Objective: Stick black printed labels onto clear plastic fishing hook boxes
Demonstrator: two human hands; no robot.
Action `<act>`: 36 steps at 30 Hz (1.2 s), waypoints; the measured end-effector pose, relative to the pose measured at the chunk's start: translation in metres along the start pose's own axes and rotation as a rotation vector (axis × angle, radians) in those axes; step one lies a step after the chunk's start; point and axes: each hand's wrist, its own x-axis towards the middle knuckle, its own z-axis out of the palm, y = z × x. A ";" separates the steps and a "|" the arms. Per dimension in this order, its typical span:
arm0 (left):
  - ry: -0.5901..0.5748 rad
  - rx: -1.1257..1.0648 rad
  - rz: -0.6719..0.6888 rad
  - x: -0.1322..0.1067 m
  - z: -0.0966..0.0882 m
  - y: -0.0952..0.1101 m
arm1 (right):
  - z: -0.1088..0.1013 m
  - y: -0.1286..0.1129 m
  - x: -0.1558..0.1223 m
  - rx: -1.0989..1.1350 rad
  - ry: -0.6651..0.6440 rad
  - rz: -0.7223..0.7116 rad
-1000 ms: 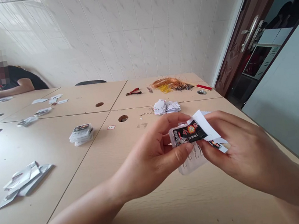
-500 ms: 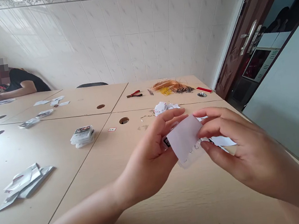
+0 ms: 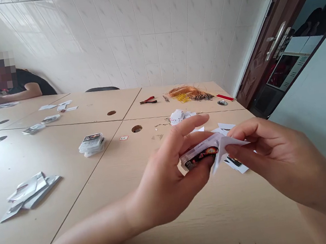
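Observation:
My left hand (image 3: pixel 172 169) pinches a small clear packet with a black and red printed card (image 3: pixel 199 155) between thumb and fingers, a little above the wooden table (image 3: pixel 172 233). My right hand (image 3: pixel 271 155) grips a white paper flap (image 3: pixel 229 145) at the packet's right end, fingers closed on it. More white cards (image 3: pixel 235 164) lie on the table under my right hand, partly hidden.
A stack of packets (image 3: pixel 91 144) and flat silvery bags (image 3: pixel 29 193) lie to the left. White cards (image 3: pixel 180 116), red pliers (image 3: pixel 148 100) and a heap of orange wire (image 3: pixel 187 93) sit at the far side. Another person (image 3: pixel 3 86) works at the far left. A door (image 3: pixel 263 39) stands right.
The packet has turned from showing its white back to lying nearly edge-on, printed side toward my left palm. My right hand has shifted to hold the white flap at its right end.

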 end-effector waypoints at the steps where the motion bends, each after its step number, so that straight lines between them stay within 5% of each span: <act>1: -0.019 -0.053 -0.036 0.002 0.000 0.002 | 0.000 0.000 0.000 0.020 -0.019 0.012; 8: -0.016 -0.107 -0.078 0.008 -0.003 0.002 | 0.000 0.000 -0.001 0.046 -0.147 0.023; 20: -0.085 -0.307 -0.244 0.005 -0.002 0.002 | 0.001 0.001 -0.001 -0.070 -0.057 -0.008; 36: -0.155 -0.414 -0.204 0.008 -0.002 0.006 | -0.003 -0.006 -0.001 -0.092 -0.093 0.006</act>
